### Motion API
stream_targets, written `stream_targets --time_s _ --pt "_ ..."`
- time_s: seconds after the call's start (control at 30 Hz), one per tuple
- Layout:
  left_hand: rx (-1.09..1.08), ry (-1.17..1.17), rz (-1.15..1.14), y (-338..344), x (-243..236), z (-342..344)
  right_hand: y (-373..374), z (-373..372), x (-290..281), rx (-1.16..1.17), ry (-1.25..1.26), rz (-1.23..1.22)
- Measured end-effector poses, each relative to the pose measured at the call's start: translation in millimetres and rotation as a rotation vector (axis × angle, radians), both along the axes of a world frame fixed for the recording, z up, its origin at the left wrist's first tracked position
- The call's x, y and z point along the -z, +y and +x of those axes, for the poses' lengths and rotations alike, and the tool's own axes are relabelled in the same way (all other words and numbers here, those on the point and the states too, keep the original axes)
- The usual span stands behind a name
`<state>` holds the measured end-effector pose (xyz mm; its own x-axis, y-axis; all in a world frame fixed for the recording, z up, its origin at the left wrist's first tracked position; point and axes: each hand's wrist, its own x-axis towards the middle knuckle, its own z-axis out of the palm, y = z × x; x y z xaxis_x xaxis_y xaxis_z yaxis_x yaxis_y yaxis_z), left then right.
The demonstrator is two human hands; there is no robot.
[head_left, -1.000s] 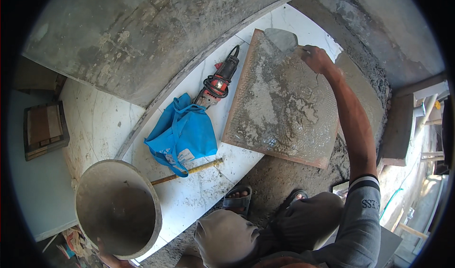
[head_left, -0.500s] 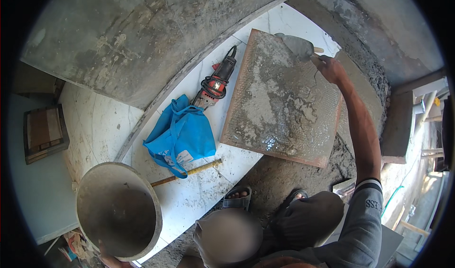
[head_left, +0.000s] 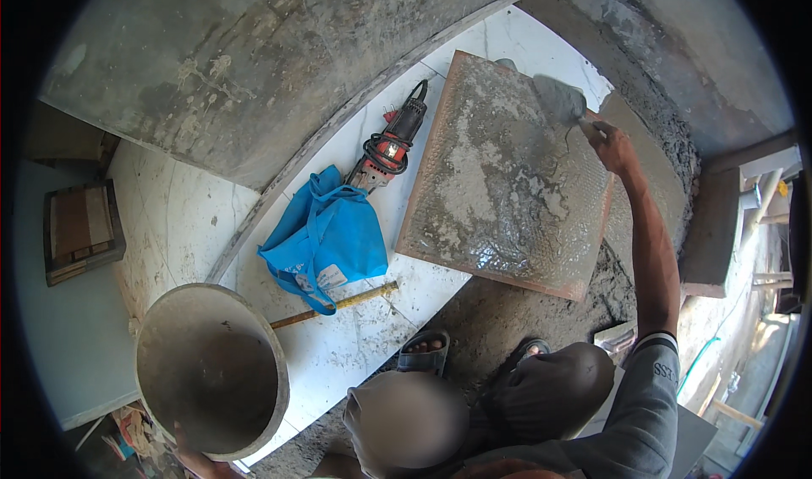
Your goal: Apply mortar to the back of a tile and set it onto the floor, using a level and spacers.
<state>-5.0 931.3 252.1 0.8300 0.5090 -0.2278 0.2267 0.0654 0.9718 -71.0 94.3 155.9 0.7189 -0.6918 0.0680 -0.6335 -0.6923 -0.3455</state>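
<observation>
My right hand (head_left: 611, 147) is wrapped round the handle of a trowel (head_left: 560, 100). Its grey blade lies over the far right part of a large tile (head_left: 499, 170), whose ridged face is smeared with wet grey mortar. At the lower left, my left hand (head_left: 199, 460) grips the near rim of a round, mortar-stained bucket (head_left: 211, 377). One digit shows over the bucket's inner wall; the other fingers are partly hidden. The bucket tilts with its mouth toward me, and only grey residue shows inside.
A blue cloth bag (head_left: 338, 233) lies left of the tile, with a red and black power tool (head_left: 389, 145), cord wound round it, beside it. A yellowish strip (head_left: 364, 297) rests on white floor tiles (head_left: 338, 352). Wet mortar (head_left: 647, 174) spreads along the right wall. A framed panel (head_left: 82, 232) stands far left.
My right hand has drawn the trowel to the right and slightly nearer across the mortar-covered tile. My left hand keeps its hold on the bucket, which has barely shifted.
</observation>
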Motion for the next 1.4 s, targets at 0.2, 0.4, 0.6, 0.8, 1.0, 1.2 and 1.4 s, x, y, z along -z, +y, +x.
stream_targets --time_s 0.2,0.4,0.6,0.8,1.0,1.2,1.4 --pt "-0.009 0.000 0.028 1 1 1 5 3 2 -0.049 0.041 -0.018" --pt "0.015 0.017 0.035 -7 -2 0 11 34 -2 -0.059 0.131 -0.109" --pt "0.025 0.019 0.069 -9 -2 -3 34 62 -10 -0.079 0.169 -0.073" --pt "-0.002 0.013 0.055 -6 -4 -4 53 83 -8 -0.221 0.106 0.009" --pt "-0.011 0.041 0.034 -2 -2 -9 72 81 -7 -0.277 0.096 0.001" --pt "-0.019 0.011 0.001 9 1 -5 101 47 -7 -0.315 0.129 -0.014" --pt "-0.040 0.019 -0.041 -4 -1 -7 123 24 -5 -0.387 0.066 -0.054"
